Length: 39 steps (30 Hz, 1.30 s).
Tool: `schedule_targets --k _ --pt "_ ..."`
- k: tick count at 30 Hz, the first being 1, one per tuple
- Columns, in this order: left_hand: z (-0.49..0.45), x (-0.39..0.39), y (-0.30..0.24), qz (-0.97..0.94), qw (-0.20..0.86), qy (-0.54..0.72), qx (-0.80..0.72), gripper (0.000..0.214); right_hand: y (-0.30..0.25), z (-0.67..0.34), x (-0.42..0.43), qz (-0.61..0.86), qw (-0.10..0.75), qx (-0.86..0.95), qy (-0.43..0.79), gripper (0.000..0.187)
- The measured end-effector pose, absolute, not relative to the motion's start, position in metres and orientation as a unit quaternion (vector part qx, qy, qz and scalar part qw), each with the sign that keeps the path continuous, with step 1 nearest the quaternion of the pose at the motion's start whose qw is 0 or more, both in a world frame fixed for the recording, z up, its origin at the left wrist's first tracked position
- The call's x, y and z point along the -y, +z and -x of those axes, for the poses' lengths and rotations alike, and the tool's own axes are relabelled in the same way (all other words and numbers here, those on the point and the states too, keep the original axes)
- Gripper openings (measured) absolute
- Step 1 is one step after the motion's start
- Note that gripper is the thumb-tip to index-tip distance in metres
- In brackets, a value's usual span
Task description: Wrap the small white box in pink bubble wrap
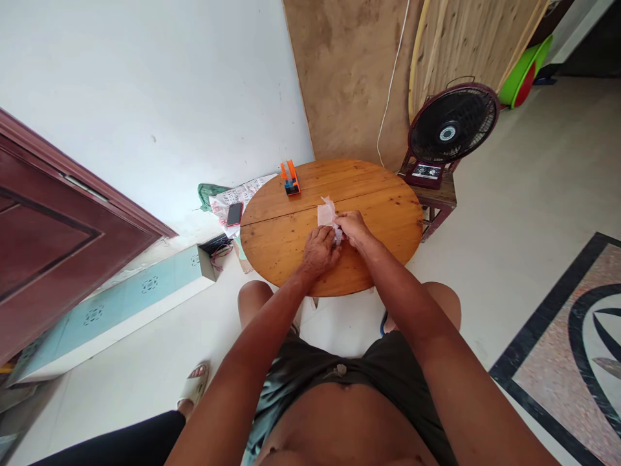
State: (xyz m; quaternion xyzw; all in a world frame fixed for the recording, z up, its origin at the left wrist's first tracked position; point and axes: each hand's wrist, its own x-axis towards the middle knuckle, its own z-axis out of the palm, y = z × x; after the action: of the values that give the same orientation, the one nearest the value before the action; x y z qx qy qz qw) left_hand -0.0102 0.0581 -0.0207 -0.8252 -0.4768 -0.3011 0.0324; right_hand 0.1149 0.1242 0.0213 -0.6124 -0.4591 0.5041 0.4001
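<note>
On the round wooden table [276, 239] lies a pale pinkish flat piece [326, 215] with thin, crumpled, see-through wrapping around its edges. My left hand [321, 250] rests on its near side, fingers stretched flat and pressing it against the tabletop. At its right edge, the fingers of my right hand [352, 228] are pinched together on the thin wrapping. What exactly the flat piece is cannot be made out. Farther back on the tabletop stands an orange and black tape dispenser [290, 178], apart from both hands.
A fan [451, 129] stands on a wooden stool [439, 200] at the table's right. Beyond the table's left edge, a phone [235, 214] lies on a printed white sack [252, 188]. Another person's foot in a sandal [195, 382] is on the floor at lower left. A wall borders the back.
</note>
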Motion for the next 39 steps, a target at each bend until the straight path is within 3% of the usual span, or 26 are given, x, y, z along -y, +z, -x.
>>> schedule_targets --k 14,18,24,29,33,39 --pt "0.029 -0.060 -0.018 0.820 -0.076 -0.361 0.438 0.049 0.012 -0.125 -0.109 0.534 0.427 0.491 0.540 0.034" --pt "0.029 -0.057 -0.022 0.792 -0.096 -0.378 0.470 0.047 0.007 -0.122 -0.104 0.552 0.404 0.575 0.449 0.037" --pt "0.028 -0.056 -0.023 0.782 -0.095 -0.393 0.475 0.067 0.015 -0.120 -0.096 0.563 0.325 0.714 0.259 0.035" --pt "0.024 -0.054 -0.023 0.796 -0.098 -0.365 0.472 0.070 0.029 -0.116 -0.086 0.585 0.250 0.750 0.182 0.050" --pt "0.024 -0.055 -0.026 0.803 -0.080 -0.348 0.477 0.061 0.031 -0.119 -0.089 0.582 0.260 0.738 0.222 0.064" --pt "0.023 -0.055 -0.029 0.815 -0.045 -0.332 0.473 0.056 0.017 -0.135 -0.102 0.496 0.346 0.644 0.468 0.070"
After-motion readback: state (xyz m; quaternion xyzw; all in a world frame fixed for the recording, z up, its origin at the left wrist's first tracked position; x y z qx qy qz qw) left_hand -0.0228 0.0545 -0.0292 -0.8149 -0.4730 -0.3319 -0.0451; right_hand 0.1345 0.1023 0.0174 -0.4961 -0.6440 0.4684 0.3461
